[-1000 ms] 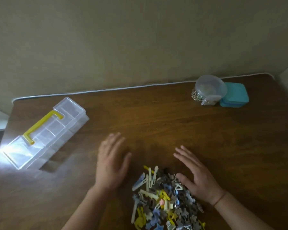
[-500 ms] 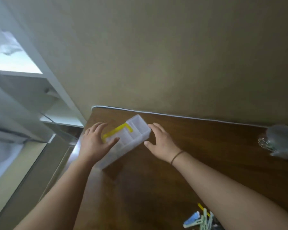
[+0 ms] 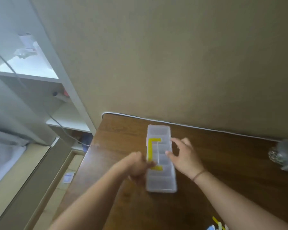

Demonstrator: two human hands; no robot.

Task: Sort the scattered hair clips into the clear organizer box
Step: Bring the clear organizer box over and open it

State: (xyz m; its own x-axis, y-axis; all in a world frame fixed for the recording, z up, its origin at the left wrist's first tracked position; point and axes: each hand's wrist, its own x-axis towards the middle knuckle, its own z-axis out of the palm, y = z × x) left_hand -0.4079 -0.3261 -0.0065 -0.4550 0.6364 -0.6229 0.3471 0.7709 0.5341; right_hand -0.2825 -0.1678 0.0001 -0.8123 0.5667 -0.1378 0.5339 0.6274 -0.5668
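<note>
- Right now I've got the clear organizer box (image 3: 160, 159) flat on the wooden table (image 3: 223, 163), lying lengthwise away from me, its far short end close to the wall. Lid looks shut, with the yellow handle (image 3: 151, 151) folded down on top.
- My left hand (image 3: 137, 166) is clamped on the box's left long edge, thumb over the top right by the near end of the handle. That's my anchor.
- My right hand (image 3: 184, 156) is on the box's right side, fingers spread and loose, fingertips just over the lid. It's a bit motion-blurred, so whether it's actually pressing on the plastic I can't tell.
- The hair clips (image 3: 217, 226) barely make it into view, just a few pastel ones at the bottom edge, well off from the box on its near-right side.
- My take on the step: get the box near the clips and open it before grabbing anything.
- Tip: hold the base down with one hand while the other hunts for the latch. I can't see the latch from here, so feel along the long edge.
- Light plastic like this probably slides easily on a smooth table, so drag it low, don't lift it one-handed.
- Watch the blurry clear container (image 3: 286, 156) far off the box's right side when pulling across.
</note>
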